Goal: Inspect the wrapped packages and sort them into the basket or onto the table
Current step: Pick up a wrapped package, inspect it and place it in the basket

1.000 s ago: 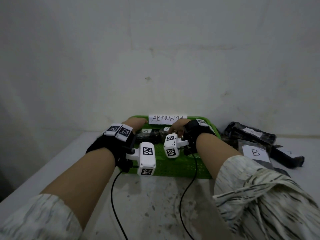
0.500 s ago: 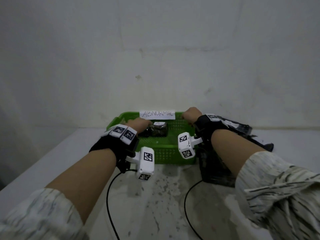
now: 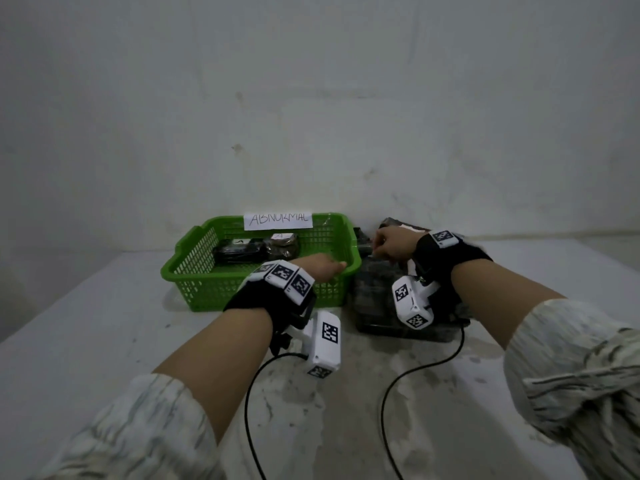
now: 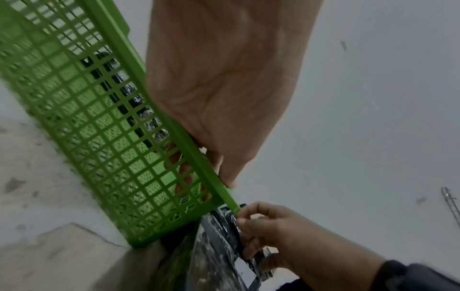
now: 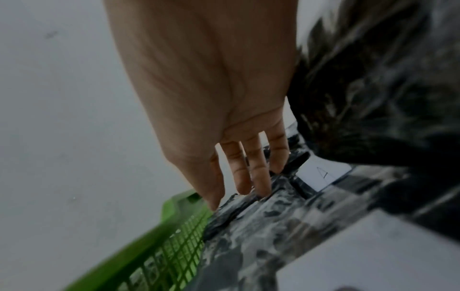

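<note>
The left hand (image 3: pixel 320 270) grips the near rim of the green plastic lattice basket (image 3: pixel 194 271), close to its right corner; in the left wrist view its palm lies over the rim and its fingers (image 4: pixel 183 167) curl down inside the wall, showing through the mesh. Ahead of that hand, on the basket floor, lie two dark film-wrapped packages (image 3: pixel 256 249), each with a small white tag whose writing is too small to read. On the far wall a white paper label (image 3: pixel 278 221) reads "ABNORMAL".

Just right of the basket, the right hand (image 3: pixel 393 242) reaches into a pile of black plastic-wrapped packages (image 3: pixel 377 299) that presses against the basket's right wall. In the right wrist view its fingers (image 5: pixel 256 173) point down, slightly parted, with their tips in the crinkled wrap; whether they pinch it cannot be told. Beside those fingertips a white tag (image 5: pixel 322 174) bears an "A".

The pale, stained table (image 3: pixel 104 323) stretches open to the left of the left hand and toward the body. The pile's far edge is hidden behind the right wrist, and both wrist views are blurred.
</note>
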{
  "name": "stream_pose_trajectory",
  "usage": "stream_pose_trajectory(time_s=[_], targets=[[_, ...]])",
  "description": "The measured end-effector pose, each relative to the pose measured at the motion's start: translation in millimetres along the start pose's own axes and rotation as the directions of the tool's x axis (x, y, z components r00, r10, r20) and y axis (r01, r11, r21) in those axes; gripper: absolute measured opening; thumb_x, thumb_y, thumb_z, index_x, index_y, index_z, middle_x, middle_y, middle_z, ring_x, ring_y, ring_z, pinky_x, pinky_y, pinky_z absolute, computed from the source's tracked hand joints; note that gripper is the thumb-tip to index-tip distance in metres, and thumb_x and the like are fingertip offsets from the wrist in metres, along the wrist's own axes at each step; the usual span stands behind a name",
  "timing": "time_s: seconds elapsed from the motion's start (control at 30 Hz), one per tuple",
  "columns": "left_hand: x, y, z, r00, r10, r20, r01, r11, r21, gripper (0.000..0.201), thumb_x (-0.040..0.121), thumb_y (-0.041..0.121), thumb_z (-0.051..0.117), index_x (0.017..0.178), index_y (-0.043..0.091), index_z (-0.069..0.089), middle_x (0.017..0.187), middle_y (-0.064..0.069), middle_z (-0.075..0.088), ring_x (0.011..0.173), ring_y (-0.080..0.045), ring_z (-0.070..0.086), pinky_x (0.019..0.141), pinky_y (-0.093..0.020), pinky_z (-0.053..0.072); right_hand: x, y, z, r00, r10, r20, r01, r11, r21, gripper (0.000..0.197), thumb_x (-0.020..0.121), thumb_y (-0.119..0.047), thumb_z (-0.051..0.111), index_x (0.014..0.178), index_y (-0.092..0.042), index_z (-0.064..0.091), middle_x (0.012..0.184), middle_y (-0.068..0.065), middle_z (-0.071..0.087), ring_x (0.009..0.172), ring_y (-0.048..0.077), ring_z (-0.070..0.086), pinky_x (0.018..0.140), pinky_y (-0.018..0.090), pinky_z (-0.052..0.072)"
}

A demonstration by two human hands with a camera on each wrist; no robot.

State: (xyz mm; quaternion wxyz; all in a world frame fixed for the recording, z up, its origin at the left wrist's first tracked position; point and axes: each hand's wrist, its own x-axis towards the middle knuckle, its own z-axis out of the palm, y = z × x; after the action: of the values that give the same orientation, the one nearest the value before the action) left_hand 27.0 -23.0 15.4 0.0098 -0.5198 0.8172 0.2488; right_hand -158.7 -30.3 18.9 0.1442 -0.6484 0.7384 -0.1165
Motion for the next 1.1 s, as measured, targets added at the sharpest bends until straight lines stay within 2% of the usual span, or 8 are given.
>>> stream_pose_trajectory(time_s=[0.1,0.23,0.37,0.53,0.73,0.83,0.97,1.1], targets=[[-1.7,-2.5,-1.8,1.000,0.011,0.028,-0.013,0.998,0.055,0.062,0.099,0.051,0.028,0.143,0.009,0.039,0.151,-0.012,0.035,0.138,-0.027,0.035,0.112,-0.035,0.025,2.3,1.7,5.4,0.999,0.030,0.019,-0.025,0.977,-0.210,0.033,0.092,-0.017,0.060,0.120,-0.001,0.059,0.119,0.019,0.063,0.101,0.027,0.060,0.080,0.030,0.045],[-3.0,-2.6,-2.1,0.999,0.018,0.047,-0.023,0.993,0.117,0.064,0.096,0.056,0.030,0.142,0.014,0.043,0.149,-0.009,0.038,0.136,-0.026,0.037,0.111,-0.036,0.026,23.1,5.5,20.9,0.995,0.064,0.080,-0.039,0.957,-0.287,0.039,0.088,-0.031,0.062,0.119,-0.007,0.060,0.117,0.016,0.066,0.106,0.032,0.063,0.091,0.036,0.051],[-4.1,-3.4,-2.2,0.999,0.021,0.041,-0.026,0.991,0.128,0.063,0.096,0.056,0.031,0.140,0.014,0.045,0.149,-0.009,0.039,0.135,-0.026,0.038,0.110,-0.037,0.028,55.7,17.4,31.5,0.990,0.083,0.113,-0.049,0.959,-0.280,0.044,0.079,-0.046,0.063,0.114,-0.018,0.062,0.105,0.007,0.070,0.094,0.030,0.066,0.086,0.033,0.052],[-2.6,-2.6,-2.5,0.999,0.020,0.042,-0.026,0.991,0.132,0.063,0.096,0.056,0.031,0.141,0.013,0.045,0.149,-0.009,0.038,0.136,-0.026,0.037,0.111,-0.037,0.026,123.1,70.2,38.3,0.985,0.146,0.089,-0.127,0.972,-0.198,0.049,0.051,-0.060,0.073,0.061,-0.013,0.063,0.071,0.007,0.066,0.075,0.030,0.066,0.080,0.046,0.057],[-2.1,-3.1,-0.9,0.999,0.025,0.040,-0.028,0.996,0.083,0.063,0.095,0.056,0.033,0.141,0.014,0.044,0.151,-0.010,0.036,0.138,-0.027,0.034,0.113,-0.041,0.023,21.4,18.0,8.5,0.966,0.254,0.053,-0.253,0.967,-0.019,0.038,0.056,-0.042,0.089,0.054,-0.012,0.067,0.061,0.002,0.067,0.061,0.020,0.061,0.059,0.025,0.048],[-1.9,-2.0,-0.5,0.999,0.026,0.031,-0.028,0.997,0.070,0.063,0.095,0.056,0.033,0.141,0.013,0.044,0.150,-0.010,0.037,0.138,-0.027,0.035,0.113,-0.040,0.024,7.9,13.2,2.2,0.964,0.264,0.027,-0.265,0.963,0.043,0.030,0.062,-0.034,0.088,0.062,-0.013,0.066,0.065,0.002,0.064,0.068,0.022,0.060,0.060,0.026,0.047],[-3.8,0.3,-0.5,1.000,0.024,0.005,-0.024,0.998,0.051,0.062,0.096,0.054,0.035,0.139,0.011,0.047,0.149,-0.010,0.039,0.136,-0.027,0.037,0.111,-0.036,0.027,0.9,19.3,-8.6,0.959,0.276,-0.066,-0.254,0.938,0.237,0.038,0.071,-0.022,0.083,0.099,-0.002,0.066,0.095,0.013,0.065,0.086,0.027,0.061,0.070,0.032,0.047],[-6.3,4.3,-1.7,0.999,-0.002,-0.041,0.002,1.000,0.012,0.062,0.094,0.053,0.042,0.138,0.010,0.048,0.147,-0.010,0.041,0.134,-0.027,0.039,0.109,-0.035,0.031,-0.6,24.2,-12.5,0.924,0.287,-0.252,-0.083,0.795,0.601,0.041,0.085,-0.020,0.070,0.113,0.007,0.057,0.109,0.022,0.064,0.095,0.035,0.063,0.070,0.033,0.047]])
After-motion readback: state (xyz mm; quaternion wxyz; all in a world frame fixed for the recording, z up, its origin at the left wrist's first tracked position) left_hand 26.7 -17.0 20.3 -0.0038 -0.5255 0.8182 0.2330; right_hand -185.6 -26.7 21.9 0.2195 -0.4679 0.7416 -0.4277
